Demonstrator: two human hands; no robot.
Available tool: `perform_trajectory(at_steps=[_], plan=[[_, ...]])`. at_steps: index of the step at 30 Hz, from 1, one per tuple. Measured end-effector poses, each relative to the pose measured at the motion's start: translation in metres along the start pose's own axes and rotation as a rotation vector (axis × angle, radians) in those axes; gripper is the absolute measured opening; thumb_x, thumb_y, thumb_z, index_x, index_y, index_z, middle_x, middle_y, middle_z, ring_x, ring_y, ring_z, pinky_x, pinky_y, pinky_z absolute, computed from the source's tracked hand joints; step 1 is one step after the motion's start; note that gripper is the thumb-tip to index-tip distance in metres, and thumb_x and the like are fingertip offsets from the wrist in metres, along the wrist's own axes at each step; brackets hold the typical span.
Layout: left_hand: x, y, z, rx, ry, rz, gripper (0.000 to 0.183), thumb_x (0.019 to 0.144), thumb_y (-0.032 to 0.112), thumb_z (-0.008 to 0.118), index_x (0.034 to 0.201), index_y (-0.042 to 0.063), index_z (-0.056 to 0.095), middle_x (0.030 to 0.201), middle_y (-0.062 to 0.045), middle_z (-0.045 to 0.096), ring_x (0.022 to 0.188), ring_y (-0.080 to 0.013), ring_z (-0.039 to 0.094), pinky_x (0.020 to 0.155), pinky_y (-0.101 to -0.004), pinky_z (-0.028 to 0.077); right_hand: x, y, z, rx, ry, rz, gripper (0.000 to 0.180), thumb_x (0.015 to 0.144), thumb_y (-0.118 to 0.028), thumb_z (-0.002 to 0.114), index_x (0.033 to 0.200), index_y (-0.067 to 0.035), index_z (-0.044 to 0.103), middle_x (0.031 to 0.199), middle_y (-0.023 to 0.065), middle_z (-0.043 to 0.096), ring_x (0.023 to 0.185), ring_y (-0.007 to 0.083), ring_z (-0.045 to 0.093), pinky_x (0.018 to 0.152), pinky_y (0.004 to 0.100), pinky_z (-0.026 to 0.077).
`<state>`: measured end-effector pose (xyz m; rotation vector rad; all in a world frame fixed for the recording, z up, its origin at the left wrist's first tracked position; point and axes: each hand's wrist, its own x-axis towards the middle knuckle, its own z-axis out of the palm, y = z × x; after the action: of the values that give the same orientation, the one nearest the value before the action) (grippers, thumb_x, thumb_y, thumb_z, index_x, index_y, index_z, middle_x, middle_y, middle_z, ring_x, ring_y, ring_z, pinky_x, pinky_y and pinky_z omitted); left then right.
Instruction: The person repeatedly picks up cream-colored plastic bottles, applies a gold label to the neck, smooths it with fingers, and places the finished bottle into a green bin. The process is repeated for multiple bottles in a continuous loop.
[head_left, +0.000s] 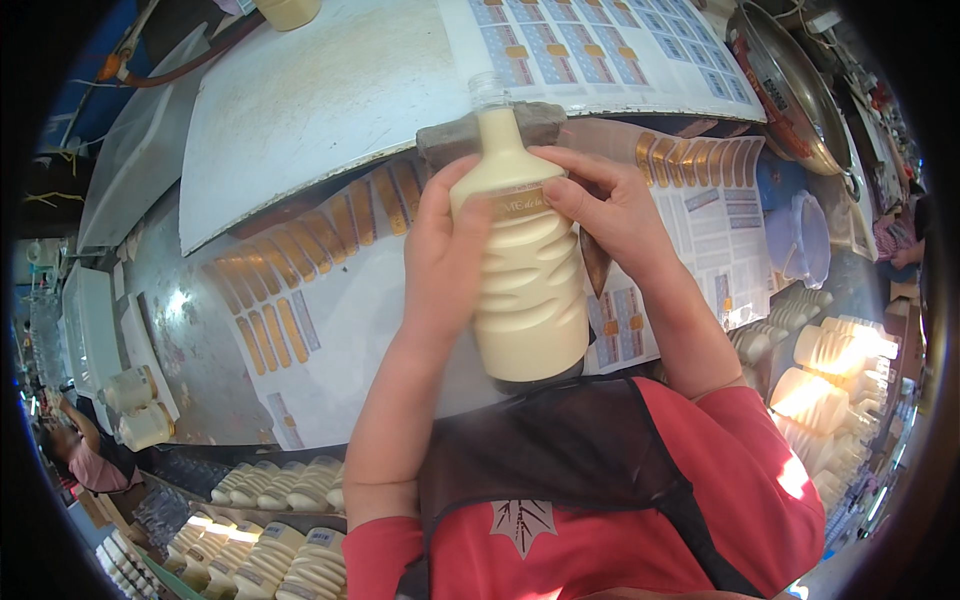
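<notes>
A large cream-filled plastic bottle (529, 300) with a ribbed body and an uncapped clear neck lies before me, its neck pointing away. Across its shoulder runs a gold label (521, 206) bearing writing. My left hand (450, 247) holds the bottle's left side, the thumb blurred near the label's left end. On the other side my right hand (607, 202) grips the shoulder, with its thumb on the label's right end. Beneath the right palm a pointed brown object (594, 262) shows in part. Under the bottle's neck sits a grey block (442, 142).
Sheets of gold labels (292, 251) and blue-and-pink stickers (555, 56) lie around the bottle. A white board (315, 112) stands behind. Crates of similar bottles (262, 559) are near my left; more bottles (810, 397) and a purple bucket (799, 236) are right. Another person (97, 457) is far left.
</notes>
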<state>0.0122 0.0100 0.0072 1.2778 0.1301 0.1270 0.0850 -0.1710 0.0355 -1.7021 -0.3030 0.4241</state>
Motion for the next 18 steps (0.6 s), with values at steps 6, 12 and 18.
perform_trajectory(at_steps=[6, 12, 18], plan=[[0.003, -0.001, -0.001, -0.011, 0.023, -0.01, 0.037, 0.106, 0.021, 0.054, 0.137, 0.0, 0.055, 0.126, -0.009, 0.064, 0.114, -0.0128, 0.058, 0.1, -0.0295, 0.046, -0.001, 0.003, -0.001, 0.015, -0.019, -0.021, 0.043, 0.096, -0.024, 0.069, 0.131, 0.001, 0.067, 0.112, 0.0052, 0.072, 0.101, 0.0095, 0.063, 0.088, 0.0253, 0.05], [0.003, -0.001, -0.003, -0.079, 0.037, -0.028, 0.04, 0.11, 0.027, 0.047, 0.137, 0.001, 0.057, 0.128, -0.01, 0.064, 0.116, -0.0132, 0.058, 0.103, -0.0298, 0.045, 0.001, 0.009, 0.0, -0.024, -0.003, -0.037, 0.042, 0.098, -0.026, 0.067, 0.131, 0.001, 0.066, 0.111, 0.0053, 0.072, 0.099, 0.0095, 0.063, 0.087, 0.0252, 0.051], [0.002, 0.005, 0.007, -0.138, 0.097, -0.034, 0.043, 0.111, 0.029, 0.041, 0.143, 0.001, 0.046, 0.131, -0.011, 0.059, 0.119, -0.0159, 0.055, 0.105, -0.0311, 0.043, 0.001, 0.013, -0.006, 0.145, 0.042, 0.03, 0.042, 0.103, -0.028, 0.061, 0.132, 0.001, 0.063, 0.115, 0.0057, 0.07, 0.105, 0.011, 0.063, 0.092, 0.0271, 0.05]])
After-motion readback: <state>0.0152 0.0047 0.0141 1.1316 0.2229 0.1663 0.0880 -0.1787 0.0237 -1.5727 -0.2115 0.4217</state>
